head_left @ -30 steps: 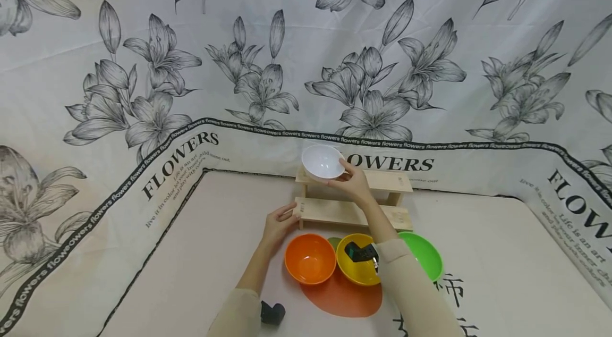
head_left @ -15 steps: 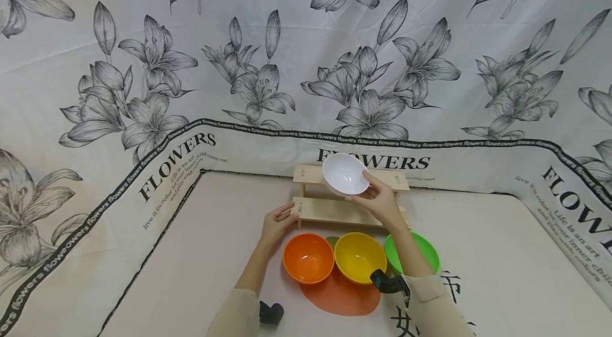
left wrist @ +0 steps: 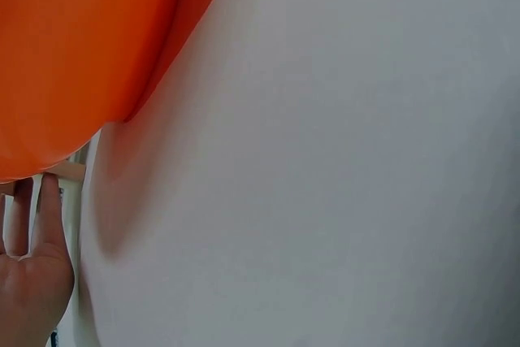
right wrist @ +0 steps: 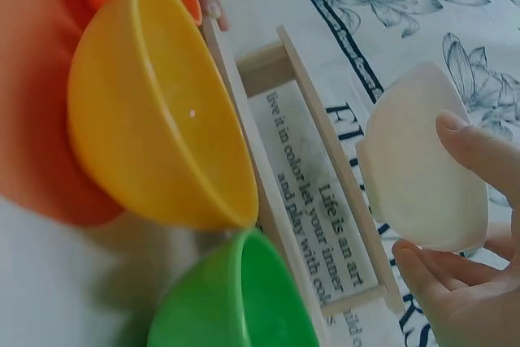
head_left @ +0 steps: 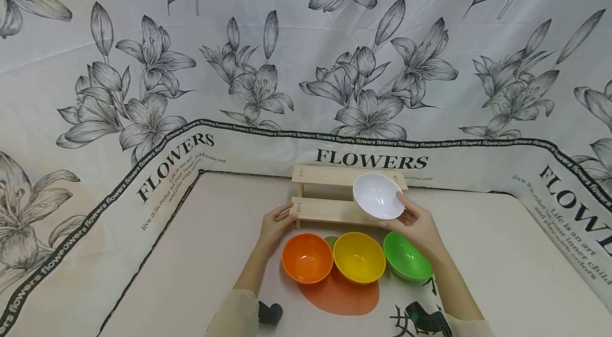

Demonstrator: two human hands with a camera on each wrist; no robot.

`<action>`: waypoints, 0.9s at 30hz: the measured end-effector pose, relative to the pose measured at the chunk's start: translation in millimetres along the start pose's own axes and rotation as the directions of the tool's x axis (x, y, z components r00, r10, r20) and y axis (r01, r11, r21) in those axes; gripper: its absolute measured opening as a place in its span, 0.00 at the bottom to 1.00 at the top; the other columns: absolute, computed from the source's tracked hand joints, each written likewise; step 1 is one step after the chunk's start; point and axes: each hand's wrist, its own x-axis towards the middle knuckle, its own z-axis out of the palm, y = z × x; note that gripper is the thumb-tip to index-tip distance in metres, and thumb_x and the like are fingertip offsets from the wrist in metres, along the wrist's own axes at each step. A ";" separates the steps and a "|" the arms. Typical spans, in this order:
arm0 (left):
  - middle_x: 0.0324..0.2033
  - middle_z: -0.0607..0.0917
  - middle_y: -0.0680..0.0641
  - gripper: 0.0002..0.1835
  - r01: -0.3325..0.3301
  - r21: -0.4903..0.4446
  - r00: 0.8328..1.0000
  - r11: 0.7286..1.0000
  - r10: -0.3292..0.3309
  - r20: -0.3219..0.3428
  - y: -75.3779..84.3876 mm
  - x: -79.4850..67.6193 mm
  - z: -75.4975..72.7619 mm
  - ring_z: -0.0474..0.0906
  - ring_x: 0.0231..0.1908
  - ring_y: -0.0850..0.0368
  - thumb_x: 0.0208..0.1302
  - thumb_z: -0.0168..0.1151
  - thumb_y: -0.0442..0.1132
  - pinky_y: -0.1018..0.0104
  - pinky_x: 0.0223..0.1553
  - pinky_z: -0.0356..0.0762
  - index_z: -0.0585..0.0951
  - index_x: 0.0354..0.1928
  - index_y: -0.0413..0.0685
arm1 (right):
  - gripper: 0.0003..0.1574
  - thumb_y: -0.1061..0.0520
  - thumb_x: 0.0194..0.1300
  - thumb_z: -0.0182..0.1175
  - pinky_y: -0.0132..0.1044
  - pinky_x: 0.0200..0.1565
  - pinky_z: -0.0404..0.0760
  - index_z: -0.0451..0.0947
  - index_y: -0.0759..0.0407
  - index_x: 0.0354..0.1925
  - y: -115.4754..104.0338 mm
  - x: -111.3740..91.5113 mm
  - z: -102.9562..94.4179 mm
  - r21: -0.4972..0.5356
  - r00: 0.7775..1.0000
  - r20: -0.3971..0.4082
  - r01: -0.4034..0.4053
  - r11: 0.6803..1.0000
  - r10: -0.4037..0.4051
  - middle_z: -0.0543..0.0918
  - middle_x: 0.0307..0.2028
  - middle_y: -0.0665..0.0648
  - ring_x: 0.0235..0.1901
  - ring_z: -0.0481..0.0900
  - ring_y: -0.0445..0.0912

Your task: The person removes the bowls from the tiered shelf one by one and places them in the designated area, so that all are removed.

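My right hand [head_left: 417, 224] pinches a white bowl [head_left: 377, 196] by its right side, thumb on one face and fingers on the other. The bowl is tilted, its hollow facing the head camera, and it hangs in front of the right part of a two-step wooden stand [head_left: 325, 210]. In the right wrist view the bowl [right wrist: 422, 160] shows its outside. My left hand [head_left: 276, 226] touches the left end of the lower step with fairly straight fingers. In the left wrist view an orange bowl [left wrist: 73, 46] hides the fingertips of that hand [left wrist: 32, 282].
In front of the stand, an orange bowl [head_left: 307, 258], a yellow bowl [head_left: 359, 257] and a green bowl [head_left: 406, 256] stand in a row on the printed cloth [head_left: 191, 273]. A flower-printed curtain [head_left: 258, 151] rises behind the stand.
My right hand has carried the white bowl rightward and lower, from the upper step's left end to the stand's right part. The left hand stays at the stand's left end.
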 end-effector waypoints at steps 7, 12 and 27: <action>0.53 0.77 0.31 0.25 0.005 0.007 1.000 1.000 -0.005 -0.018 -0.2 0.4 0.5 0.81 0.46 0.55 0.59 0.64 0.30 0.62 0.47 0.81 0.73 0.59 0.33 | 0.52 0.66 0.55 0.67 0.18 0.48 0.74 0.49 0.73 0.69 9.1 -28.3 -25.2 -0.054 0.998 -0.055 -0.033 0.998 0.030 0.54 0.67 0.77 0.50 0.68 0.24; 0.53 0.77 0.31 0.25 0.005 0.005 0.999 1.000 -0.005 -0.034 -0.2 -0.2 1.5 0.81 0.46 0.53 0.58 0.65 0.30 0.62 0.46 0.81 0.74 0.58 0.34 | 0.54 0.62 0.56 0.67 0.17 0.48 0.74 0.47 0.70 0.70 36.3 -44.5 -47.6 -0.116 0.992 -0.096 -0.087 0.989 0.076 0.53 0.67 0.77 0.57 0.69 0.36; 0.52 0.77 0.31 0.25 0.004 -0.012 0.999 1.000 -0.004 -0.040 1.5 -2.0 2.6 0.81 0.46 0.52 0.58 0.64 0.29 0.63 0.46 0.81 0.74 0.58 0.33 | 0.58 0.53 0.56 0.69 0.11 0.41 0.73 0.44 0.67 0.71 86.0 -92.4 -102.7 -0.242 0.921 -0.302 -0.324 0.915 0.246 0.53 0.66 0.74 0.50 0.76 0.31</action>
